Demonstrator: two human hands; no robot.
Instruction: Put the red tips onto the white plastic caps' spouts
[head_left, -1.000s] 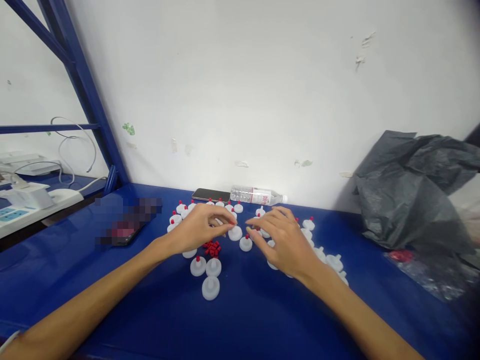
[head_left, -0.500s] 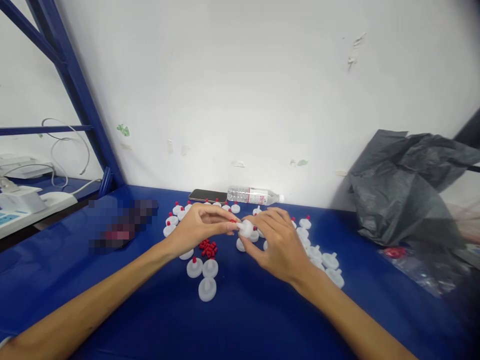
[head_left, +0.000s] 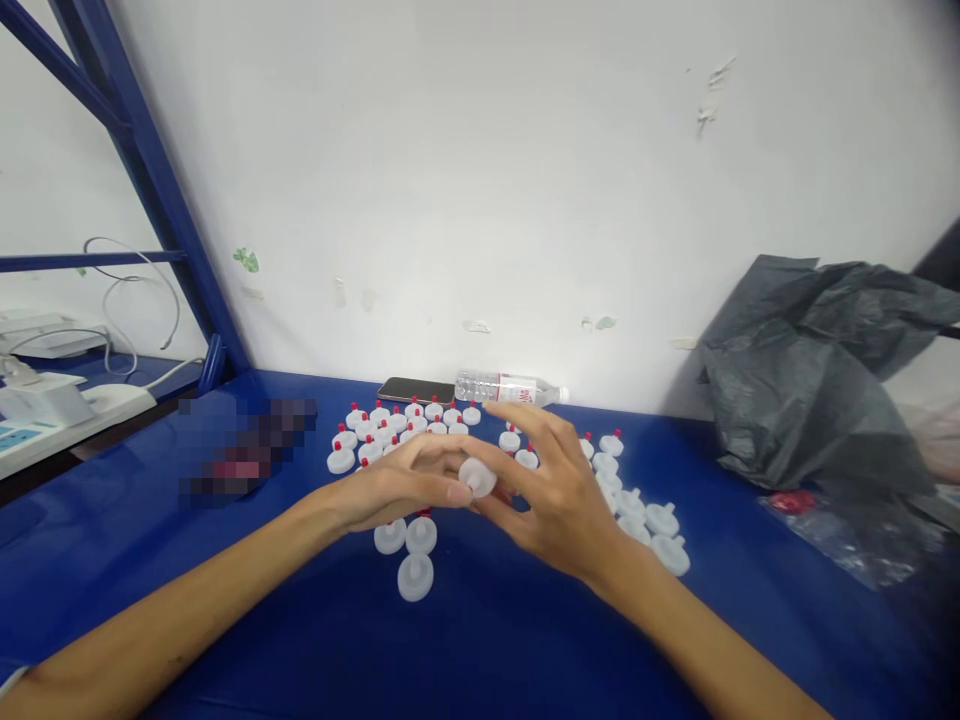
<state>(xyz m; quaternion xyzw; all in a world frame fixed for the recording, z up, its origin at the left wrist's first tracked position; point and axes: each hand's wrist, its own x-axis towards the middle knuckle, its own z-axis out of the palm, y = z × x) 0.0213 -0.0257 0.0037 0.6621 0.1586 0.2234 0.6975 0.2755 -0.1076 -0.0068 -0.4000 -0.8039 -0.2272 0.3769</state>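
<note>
A white spouted cap (head_left: 478,477), round like a disc, is held above the blue table between my two hands, its flat face tilted towards me. My left hand (head_left: 409,480) pinches it by the spout side, thumb in front. On its right edge the thumb and a finger of my right hand (head_left: 551,485) close around it, while another finger stretches out above. A bit of red shows at the left thumb tip. In front stand white caps with bare spouts (head_left: 415,577). Behind my left hand are several red-tipped caps (head_left: 341,458). The small red tips' pile is mostly hidden by that hand.
More bare-spouted caps (head_left: 662,519) lie to the right. A phone (head_left: 417,391) and a lying water bottle (head_left: 514,388) are by the wall. A dark plastic bag (head_left: 810,370) and a clear bag (head_left: 855,540) sit at right, a power strip (head_left: 112,408) at far left.
Both hands have come together around the white spouted cap. It has been lifted off the table, tipped sideways, then turned and brought lower and nearer, with its flat face now towards me.
</note>
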